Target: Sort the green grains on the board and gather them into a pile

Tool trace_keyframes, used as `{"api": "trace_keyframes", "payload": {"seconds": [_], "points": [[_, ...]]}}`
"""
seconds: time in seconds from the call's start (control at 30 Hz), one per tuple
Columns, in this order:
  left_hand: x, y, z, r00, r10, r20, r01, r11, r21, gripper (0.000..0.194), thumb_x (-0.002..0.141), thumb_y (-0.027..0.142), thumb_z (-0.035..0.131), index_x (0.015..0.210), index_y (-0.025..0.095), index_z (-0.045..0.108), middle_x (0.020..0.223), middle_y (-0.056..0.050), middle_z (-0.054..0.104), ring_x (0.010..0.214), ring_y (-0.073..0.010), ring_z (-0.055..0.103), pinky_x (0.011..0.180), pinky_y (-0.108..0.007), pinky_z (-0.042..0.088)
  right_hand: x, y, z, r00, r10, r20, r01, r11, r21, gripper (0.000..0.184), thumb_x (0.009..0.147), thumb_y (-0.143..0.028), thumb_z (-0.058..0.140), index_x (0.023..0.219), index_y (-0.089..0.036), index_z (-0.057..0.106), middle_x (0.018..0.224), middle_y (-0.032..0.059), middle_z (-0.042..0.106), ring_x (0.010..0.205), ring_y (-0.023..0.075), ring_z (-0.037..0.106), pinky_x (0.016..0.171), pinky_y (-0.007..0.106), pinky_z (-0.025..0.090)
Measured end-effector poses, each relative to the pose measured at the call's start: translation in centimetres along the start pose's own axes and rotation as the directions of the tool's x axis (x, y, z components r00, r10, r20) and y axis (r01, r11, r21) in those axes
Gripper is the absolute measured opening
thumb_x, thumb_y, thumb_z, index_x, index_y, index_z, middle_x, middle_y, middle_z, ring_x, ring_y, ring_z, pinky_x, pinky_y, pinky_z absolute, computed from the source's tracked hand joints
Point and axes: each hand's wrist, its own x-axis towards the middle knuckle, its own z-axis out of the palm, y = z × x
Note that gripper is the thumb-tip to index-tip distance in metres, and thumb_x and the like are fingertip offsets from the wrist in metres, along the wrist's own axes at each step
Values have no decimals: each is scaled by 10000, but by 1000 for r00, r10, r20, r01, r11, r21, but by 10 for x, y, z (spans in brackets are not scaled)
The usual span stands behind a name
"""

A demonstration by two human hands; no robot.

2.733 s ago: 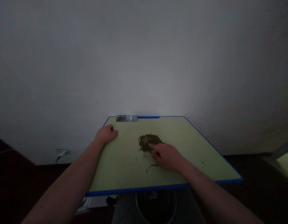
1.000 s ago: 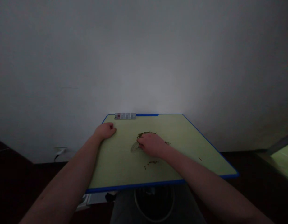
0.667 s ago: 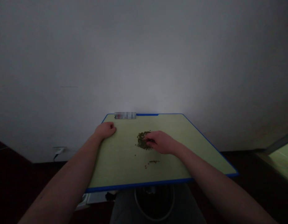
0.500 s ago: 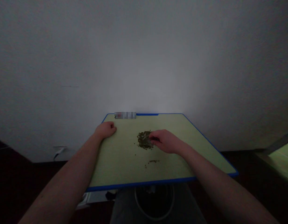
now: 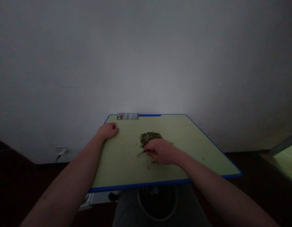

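Observation:
A heap of small dark green beans lies near the middle of a pale green board with a blue edge. A few stray beans are scattered below the heap. My right hand sits on the heap's lower edge, fingers pinching a thin translucent piece whose tip pokes out to the left. It hides the heap's lower part. My left hand rests curled on the board near its far left corner, holding nothing.
A pixelated patch covers part of the board's far edge, with a white wall behind. A wall socket with a plug sits low on the left. My legs and a dark round object lie below the board.
My right hand has moved down and left, from the heap's right side to its lower edge. The translucent piece now shows at its fingertips. My left hand has stayed in place.

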Motion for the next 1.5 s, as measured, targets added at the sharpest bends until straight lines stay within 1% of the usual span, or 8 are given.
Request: {"api": "trace_keyframes", "payload": {"seconds": [0.17,0.63,0.8,0.97,1.03,1.13,1.27,1.5], "points": [[0,1,-1,1000,-18,14,18,1000,-4,330,704,447,379,743,199,593,746,-62,629,705,-185,567,578,-262,389,3,-5,9,1000,-3,28,4,999,-38,207,809,-197,483,933,-179,648,889,54,656,841,166,559,744,264,369],[0,1,-1,1000,-11,23,10,1000,6,333,708,450,382,744,200,598,764,-65,641,710,-192,576,584,-266,395,-6,11,5,977,210,-47,-214,972,-101,197,778,-166,482,896,-189,637,838,34,653,751,150,548,649,251,332],[1,1,-1,1000,-9,7,9,1000,-1,322,709,447,386,727,199,591,757,-62,640,700,-187,574,567,-262,389,11,5,3,984,165,-73,-168,985,-40,162,788,-218,505,883,-188,633,817,26,655,737,140,554,650,244,348],[2,-1,1,1000,-13,14,13,1000,4,327,705,453,383,719,199,589,735,-59,630,684,-185,567,557,-259,382,43,15,-6,943,289,-164,-266,952,150,201,757,-232,553,945,-185,605,805,17,670,698,116,577,646,223,386],[2,-2,1,1000,-12,16,12,1000,4,330,703,461,384,705,200,587,718,-57,624,672,-184,564,550,-259,378,58,21,-8,941,310,-137,-285,942,175,209,734,-237,583,933,-181,608,802,21,676,701,115,589,661,218,400],[1,-2,1,1000,-8,15,8,1000,5,332,702,466,392,699,201,591,712,-59,624,677,-183,562,562,-262,382,81,28,-7,943,332,-10,-326,932,160,228,732,-268,593,943,-185,617,762,21,678,683,117,600,664,219,414],[-1,-1,-1,1000,-6,4,6,1000,-3,336,701,466,395,710,196,595,711,-63,621,674,-182,554,570,-269,375,108,37,0,939,340,46,-343,929,137,240,726,-250,604,953,-176,622,676,15,670,659,120,607,670,222,418],[0,-3,0,1000,3,-19,-3,1000,-29,324,696,467,402,683,195,579,688,-54,610,635,-172,535,547,-260,348,131,50,18,940,305,151,-320,943,92,265,700,-255,626,947,-162,643,722,20,682,621,111,601,621,200,411]]}}
